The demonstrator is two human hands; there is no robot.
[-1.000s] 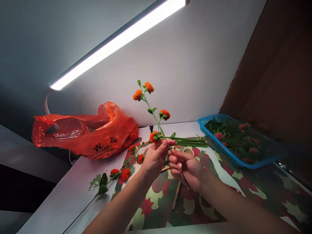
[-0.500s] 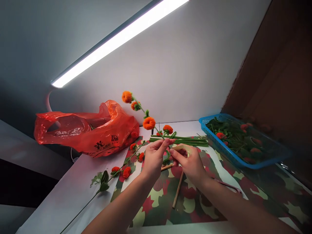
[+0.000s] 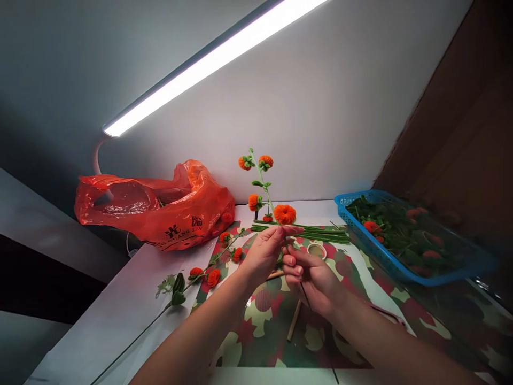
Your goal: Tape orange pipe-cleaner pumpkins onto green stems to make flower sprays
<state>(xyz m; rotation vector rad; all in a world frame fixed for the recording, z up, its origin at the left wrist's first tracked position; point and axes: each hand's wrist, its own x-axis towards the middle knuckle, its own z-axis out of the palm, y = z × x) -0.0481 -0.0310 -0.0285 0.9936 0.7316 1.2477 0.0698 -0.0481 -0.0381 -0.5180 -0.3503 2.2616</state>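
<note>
An upright green stem with several fuzzy orange flowers [image 3: 285, 214] rises from between my hands. My left hand [image 3: 264, 251] pinches the stem just below the lowest, largest flower. Lower down, my right hand [image 3: 310, 275] has its fingers curled round the same stem, whose thin dark end runs down past the palm. A second flower stem [image 3: 214, 277] with orange blooms and green leaves lies to the left. Behind my hands is a bundle of green stems [image 3: 324, 233]. A small tape roll [image 3: 317, 251] lies beside my right hand.
An orange-red plastic bag [image 3: 160, 214] sits at the left under a lit lamp [image 3: 208, 64]. At the right stands a blue basket [image 3: 385, 262] of leaves and orange flowers. A thin wooden stick [image 3: 294, 321] lies on the camouflage-patterned mat [image 3: 264, 342].
The held stem has swung from leaning left to nearly upright. My right hand has moved down and closed round its lower part. The tape roll now shows beside it. The view has shifted slightly.
</note>
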